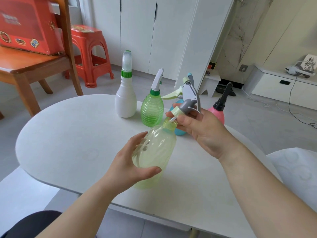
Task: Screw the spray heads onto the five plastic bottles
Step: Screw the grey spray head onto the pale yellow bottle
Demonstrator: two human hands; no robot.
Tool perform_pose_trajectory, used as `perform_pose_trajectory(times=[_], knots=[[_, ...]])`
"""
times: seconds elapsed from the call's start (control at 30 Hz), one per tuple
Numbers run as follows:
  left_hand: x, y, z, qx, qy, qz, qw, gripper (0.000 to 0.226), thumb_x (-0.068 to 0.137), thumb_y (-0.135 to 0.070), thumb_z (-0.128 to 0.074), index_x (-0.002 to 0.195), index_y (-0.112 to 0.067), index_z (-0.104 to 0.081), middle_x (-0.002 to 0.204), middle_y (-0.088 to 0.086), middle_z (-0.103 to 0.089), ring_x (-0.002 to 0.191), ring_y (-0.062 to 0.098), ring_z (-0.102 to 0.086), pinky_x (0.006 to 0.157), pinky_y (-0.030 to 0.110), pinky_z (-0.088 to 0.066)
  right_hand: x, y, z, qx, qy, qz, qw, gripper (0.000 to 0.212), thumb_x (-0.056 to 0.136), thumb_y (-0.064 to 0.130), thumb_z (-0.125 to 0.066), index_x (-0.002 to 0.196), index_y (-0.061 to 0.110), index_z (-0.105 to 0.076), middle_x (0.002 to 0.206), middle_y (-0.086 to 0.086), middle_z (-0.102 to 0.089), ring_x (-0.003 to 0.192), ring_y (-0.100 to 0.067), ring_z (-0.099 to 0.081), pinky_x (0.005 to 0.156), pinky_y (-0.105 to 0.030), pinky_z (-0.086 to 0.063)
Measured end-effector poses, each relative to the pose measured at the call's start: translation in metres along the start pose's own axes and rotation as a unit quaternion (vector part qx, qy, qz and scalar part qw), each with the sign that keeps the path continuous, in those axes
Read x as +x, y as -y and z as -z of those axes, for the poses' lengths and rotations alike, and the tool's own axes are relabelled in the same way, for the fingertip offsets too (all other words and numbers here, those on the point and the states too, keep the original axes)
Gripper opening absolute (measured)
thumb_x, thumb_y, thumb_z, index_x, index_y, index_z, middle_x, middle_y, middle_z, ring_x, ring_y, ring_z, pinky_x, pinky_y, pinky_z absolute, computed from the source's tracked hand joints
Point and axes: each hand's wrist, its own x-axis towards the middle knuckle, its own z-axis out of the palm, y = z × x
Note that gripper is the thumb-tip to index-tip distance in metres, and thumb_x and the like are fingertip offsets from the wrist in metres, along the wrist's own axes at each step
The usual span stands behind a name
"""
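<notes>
My left hand (132, 162) grips a pale yellow-green translucent bottle (154, 152), tilted with its open neck pointing up and to the right. My right hand (202, 131) holds a grey and pale-green trigger spray head (187, 98) just above that neck, its white tube end at the bottle mouth. On the white table (68, 143) behind stand a white bottle (126, 102) with a green collar and clear cap, a ribbed green bottle (151, 110) with a white sprayer, a pink bottle (218, 112) with a black sprayer, and a blue bottle (180, 131) mostly hidden by my right hand.
A wooden chair (34, 66) with a red box (29, 26) on its seat stands at the left, a red plastic stool (91, 54) behind it. White cabinet doors (154, 31) line the back. A low white unit (283, 88) and cables lie at the right.
</notes>
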Motion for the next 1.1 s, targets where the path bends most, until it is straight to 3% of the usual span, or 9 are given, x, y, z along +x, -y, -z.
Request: perform_pose_trajectory(times=[0.2,0.33,0.5,0.63,0.7,0.77,0.9,1.0,1.1], knots=[[0.004,0.002,0.000,-0.015,-0.004,0.012,1.000,0.072,0.032,-0.052,-0.070,0.098,-0.055,-0.043,0.104,-0.021,-0.058,0.091,-0.020,-0.051,0.073,-0.006,-0.035,0.007,0.004,0.007,-0.093,0.042,-0.008,0.995,0.031,0.068,0.020,-0.062,0.089,-0.001,-0.055,0.089,0.000,-0.064,0.087,-0.002,-0.062,0.090,-0.018,-0.046],[0.004,0.004,-0.002,-0.003,0.006,0.013,1.000,0.073,0.033,-0.052,-0.069,0.100,-0.056,-0.041,0.108,-0.023,-0.055,0.097,-0.022,-0.047,0.074,-0.006,-0.033,0.009,-0.001,0.009,-0.184,0.066,-0.022,0.981,0.017,0.081,0.004,-0.057,0.089,-0.008,-0.048,0.090,-0.018,-0.053,0.089,-0.002,-0.053,0.085,-0.011,-0.044],[0.006,0.006,-0.004,-0.008,0.003,0.011,1.000,0.073,0.035,-0.048,-0.072,0.100,-0.055,-0.040,0.107,-0.024,-0.054,0.094,-0.025,-0.046,0.073,-0.007,-0.033,0.010,-0.002,0.007,-0.233,0.088,-0.022,0.968,0.019,0.081,0.009,-0.059,0.096,-0.003,-0.053,0.097,-0.006,-0.062,0.094,0.000,-0.056,0.094,-0.019,-0.043],[0.005,0.008,-0.007,0.021,-0.022,0.000,1.000,0.073,0.042,-0.037,-0.075,0.099,-0.056,-0.034,0.102,-0.026,-0.048,0.089,-0.030,-0.041,0.071,-0.010,-0.028,0.015,0.001,0.006,-0.270,0.080,-0.037,0.959,0.022,0.080,0.014,-0.061,0.093,-0.003,-0.053,0.101,-0.029,-0.058,0.089,-0.025,-0.057,0.100,-0.036,-0.040],[0.004,0.008,-0.009,0.032,-0.033,-0.006,0.999,0.074,0.042,-0.038,-0.076,0.100,-0.056,-0.034,0.101,-0.027,-0.046,0.091,-0.028,-0.041,0.073,-0.009,-0.027,0.018,-0.001,0.002,-0.266,0.071,-0.041,0.960,0.012,0.077,0.017,-0.065,0.080,0.007,-0.058,0.074,-0.008,-0.062,0.078,-0.006,-0.055,0.085,-0.023,-0.045],[0.001,0.010,-0.014,0.052,-0.046,-0.009,0.998,0.080,0.045,-0.039,-0.083,0.111,-0.050,-0.038,0.101,-0.029,-0.043,0.093,-0.025,-0.041,0.074,-0.008,-0.027,0.019,-0.007,-0.001,-0.246,0.031,-0.036,0.968,0.011,0.073,0.023,-0.069,0.074,0.023,-0.058,0.067,0.019,-0.062,0.071,0.006,-0.057,0.071,-0.013,-0.043],[-0.003,0.008,-0.025,0.120,-0.070,-0.012,0.990,0.094,0.051,-0.042,-0.079,0.131,-0.027,-0.032,0.106,-0.024,-0.036,0.095,-0.010,-0.037,0.076,0.005,-0.027,0.019,-0.018,-0.006,-0.206,-0.030,-0.027,0.978,0.015,0.075,0.024,-0.068,0.082,0.026,-0.055,0.081,0.011,-0.062,0.080,-0.003,-0.060,0.076,-0.020,-0.047],[0.000,0.010,-0.019,0.071,0.014,0.006,0.997,0.101,0.051,-0.050,-0.076,0.133,-0.039,-0.019,0.117,-0.025,-0.031,0.106,-0.011,-0.036,0.082,0.000,-0.027,0.018,-0.018,0.001,-0.155,-0.037,-0.039,0.986,0.013,0.078,0.016,-0.064,0.085,0.021,-0.055,0.090,-0.002,-0.064,0.080,-0.007,-0.063,0.076,-0.019,-0.052],[0.008,0.011,-0.005,-0.045,0.104,0.085,0.990,0.097,0.054,-0.040,-0.077,0.131,-0.044,-0.018,0.122,-0.023,-0.037,0.107,-0.009,-0.043,0.074,-0.006,-0.034,0.014,-0.021,0.012,-0.080,-0.032,-0.064,0.994,0.022,0.067,0.022,-0.065,0.085,0.018,-0.055,0.091,-0.007,-0.064,0.084,-0.014,-0.065,0.080,-0.026,-0.055]])
